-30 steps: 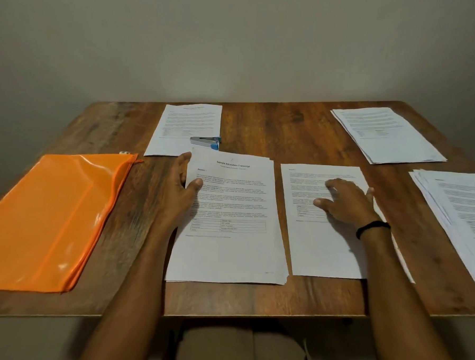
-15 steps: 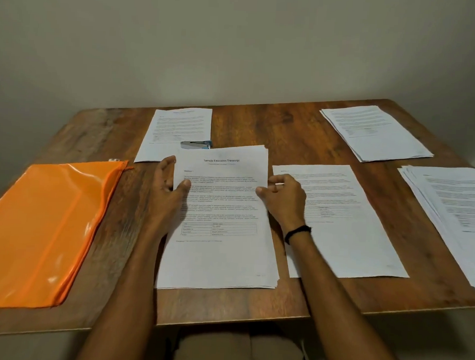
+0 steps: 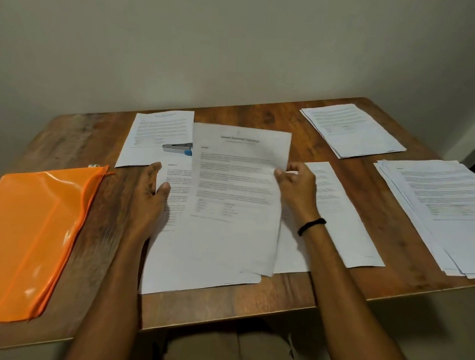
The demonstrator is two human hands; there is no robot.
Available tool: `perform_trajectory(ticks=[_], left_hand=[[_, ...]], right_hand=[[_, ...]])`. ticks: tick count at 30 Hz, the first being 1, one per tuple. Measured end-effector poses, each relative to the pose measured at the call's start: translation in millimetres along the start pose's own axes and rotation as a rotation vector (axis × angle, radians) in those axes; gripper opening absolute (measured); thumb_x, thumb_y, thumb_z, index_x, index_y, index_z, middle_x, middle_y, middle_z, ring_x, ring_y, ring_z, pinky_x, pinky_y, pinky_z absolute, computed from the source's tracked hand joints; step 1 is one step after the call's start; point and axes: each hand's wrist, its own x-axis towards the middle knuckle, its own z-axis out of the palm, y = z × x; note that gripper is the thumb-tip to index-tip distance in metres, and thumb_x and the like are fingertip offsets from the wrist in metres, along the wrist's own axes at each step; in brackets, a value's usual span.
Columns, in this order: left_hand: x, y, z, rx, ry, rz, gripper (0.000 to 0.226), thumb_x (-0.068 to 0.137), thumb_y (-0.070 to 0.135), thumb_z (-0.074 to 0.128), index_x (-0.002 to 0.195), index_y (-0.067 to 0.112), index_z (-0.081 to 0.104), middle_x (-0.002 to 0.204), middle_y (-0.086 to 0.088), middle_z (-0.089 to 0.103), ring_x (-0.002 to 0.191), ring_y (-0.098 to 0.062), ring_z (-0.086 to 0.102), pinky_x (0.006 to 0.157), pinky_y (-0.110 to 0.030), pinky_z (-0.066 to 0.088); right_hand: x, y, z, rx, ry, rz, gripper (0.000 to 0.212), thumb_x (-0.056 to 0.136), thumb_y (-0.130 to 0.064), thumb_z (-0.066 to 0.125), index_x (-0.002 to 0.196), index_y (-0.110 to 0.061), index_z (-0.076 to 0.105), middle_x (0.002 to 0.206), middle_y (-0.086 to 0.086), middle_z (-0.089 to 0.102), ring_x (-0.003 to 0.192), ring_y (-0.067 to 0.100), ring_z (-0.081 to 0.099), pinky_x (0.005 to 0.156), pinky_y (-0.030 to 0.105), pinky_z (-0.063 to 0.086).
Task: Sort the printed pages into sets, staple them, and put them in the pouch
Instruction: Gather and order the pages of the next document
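1. Top page (image 3: 235,196) now lifted off centre stack (image 3: 198,268), tilted; it lay flat before.
2. Orange pouch (image 3: 30,232) flat at desk (image 3: 224,303) left.
3. Left hand (image 3: 150,200) spread flat on stack's left edge, unchanged.
4. Right hand (image 3: 296,194) pinches page's right edge.

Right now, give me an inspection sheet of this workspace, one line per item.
Surface: wooden table, pages spread across it.
Job's things: orange pouch flat at left; stapler on far-left pile; top sheet raised above centre stack; middle pile, far-right pile and right-edge pile lie apart.
Clutter: nothing seen.
Grips: left hand rests flat on centre stack; right hand pinches top sheet's edge.
Cables: nothing seen.
Surroundings: plain wall behind.
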Motion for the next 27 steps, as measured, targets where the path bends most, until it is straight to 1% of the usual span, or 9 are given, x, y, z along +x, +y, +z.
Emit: perform_trajectory(ticks=[3,5,9,12,16,19,23,25,27], left_hand=[[-7.1,7.3,3.7,-0.030,-0.006,0.006,0.046,0.102,0.002,0.049,0.147,0.004,0.040,0.127,0.009,0.040,0.100,0.004,0.051,0.062,0.007,0.038],[-11.9,13.5,4.6,-0.049,-0.015,0.004,0.045,0.103,0.002,0.048,0.147,0.002,0.040,0.127,0.008,0.040,0.085,0.011,0.053,0.063,0.006,0.039],[-12.9,15.2,4.1,-0.015,-0.007,0.030,0.046,0.103,0.004,0.049,0.148,0.003,0.040,0.146,-0.007,0.045,0.104,-0.001,0.041,0.065,0.008,0.036],[-12.1,14.4,5.4,-0.024,-0.006,0.027,0.047,0.103,0.004,0.049,0.149,0.003,0.039,0.139,-0.001,0.045,0.092,0.005,0.045,0.062,0.006,0.039],[-6.5,5.4,4.7,-0.033,-0.005,0.009,0.047,0.103,0.008,0.051,0.149,0.010,0.041,0.138,0.002,0.048,0.089,0.009,0.051,0.056,0.003,0.041],[-2.8,-1.9,3.0,-0.035,-0.012,0.005,0.047,0.103,0.010,0.053,0.149,0.013,0.041,0.140,-0.001,0.049,0.093,0.006,0.053,0.057,0.002,0.042],[-2.3,-1.9,3.8,-0.047,-0.013,0.022,0.047,0.103,0.008,0.052,0.148,0.010,0.041,0.131,0.007,0.047,0.091,0.009,0.052,0.059,0.002,0.042],[-0.8,-3.8,4.2,-0.056,-0.016,0.027,0.047,0.103,0.006,0.051,0.148,0.009,0.041,0.130,0.007,0.046,0.098,0.002,0.054,0.062,0.002,0.043],[1.6,-6.5,3.9,-0.047,-0.024,0.036,0.048,0.103,0.007,0.052,0.149,0.011,0.040,0.132,0.008,0.047,0.106,-0.005,0.055,0.064,0.003,0.044]], right_hand=[[25.3,1.8,-43.9,0.028,0.100,0.014,0.010,0.093,-0.015,0.066,0.096,-0.006,0.063,0.086,-0.001,0.069,0.082,0.018,0.068,0.077,0.037,0.058],[40.0,5.6,-75.6,-0.039,0.117,0.015,0.008,0.095,-0.012,0.062,0.089,-0.006,0.061,0.082,0.002,0.065,0.073,0.012,0.061,0.066,0.029,0.053],[65.7,23.3,-117.4,-0.325,0.134,0.033,0.018,0.097,-0.013,0.058,0.089,0.002,0.063,0.086,0.013,0.062,0.081,0.028,0.055,0.067,0.029,0.038],[73.8,35.2,-125.7,-0.400,0.110,0.076,0.023,0.098,-0.009,0.056,0.095,0.011,0.064,0.085,0.017,0.061,0.081,0.031,0.054,0.066,0.027,0.032],[84.8,48.5,-121.1,-0.434,0.061,0.066,0.025,0.096,-0.005,0.055,0.075,0.009,0.056,0.066,0.012,0.050,0.063,0.026,0.044,0.049,0.028,0.028],[89.1,55.8,-110.8,-0.489,0.036,0.085,0.023,0.095,-0.018,0.052,0.074,-0.010,0.056,0.072,0.008,0.052,0.074,0.033,0.054,0.063,0.029,0.038],[78.8,56.6,-96.1,-0.631,0.157,0.043,0.021,0.096,-0.021,0.062,0.090,-0.001,0.066,0.088,0.018,0.065,0.083,0.038,0.063,0.068,0.038,0.048],[70.3,54.7,-89.9,-0.768,0.244,0.001,0.028,0.095,-0.026,0.065,0.106,-0.001,0.063,0.109,0.024,0.065,0.099,0.042,0.062,0.082,0.046,0.053],[61.8,51.9,-84.1,-0.855,0.265,-0.025,0.037,0.098,-0.033,0.060,0.119,-0.003,0.059,0.121,0.026,0.058,0.112,0.042,0.056,0.095,0.050,0.047]])
